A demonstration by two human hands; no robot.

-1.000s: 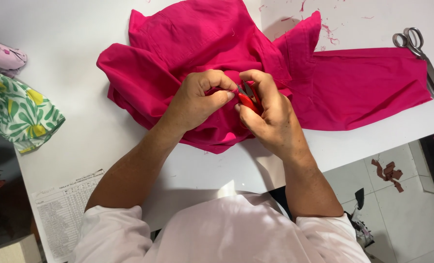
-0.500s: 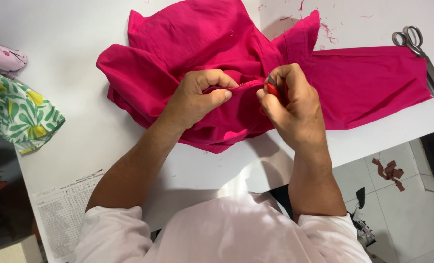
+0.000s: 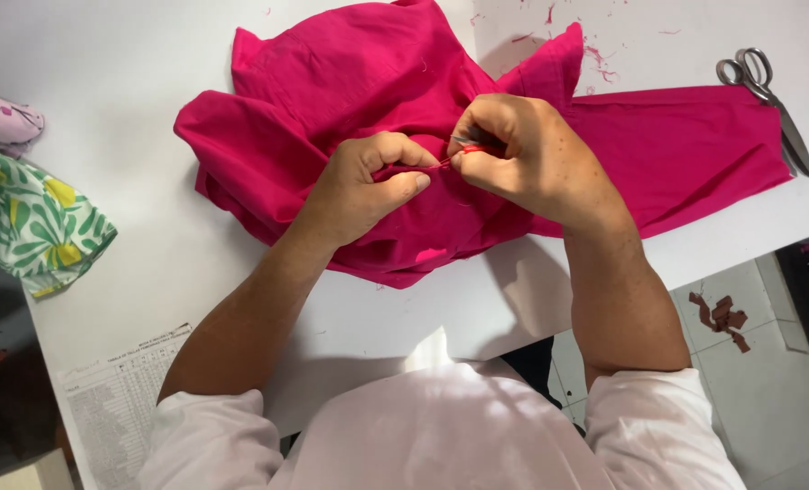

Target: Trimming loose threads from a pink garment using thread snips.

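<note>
The white table [image 3: 132, 118] is carrying everything. A pink garment [image 3: 332, 100] is lying bunched at its centre, gathered so one fold is sitting raised between the hands. The left hand [image 3: 363, 186] is pinching that fold, holding it taut. The right hand [image 3: 522, 154] is closing on a small red tool [image 3: 466, 151], its tip touching the fold. Scissors [image 3: 767, 91] are resting well apart at the garment's far edge. No containers are showing.

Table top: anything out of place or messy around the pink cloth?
Small pink thread scraps lie scattered on the white table above the pink cloth, near the scissors. Reddish scraps also lie on the floor at right. Nothing looks damaged.
</note>
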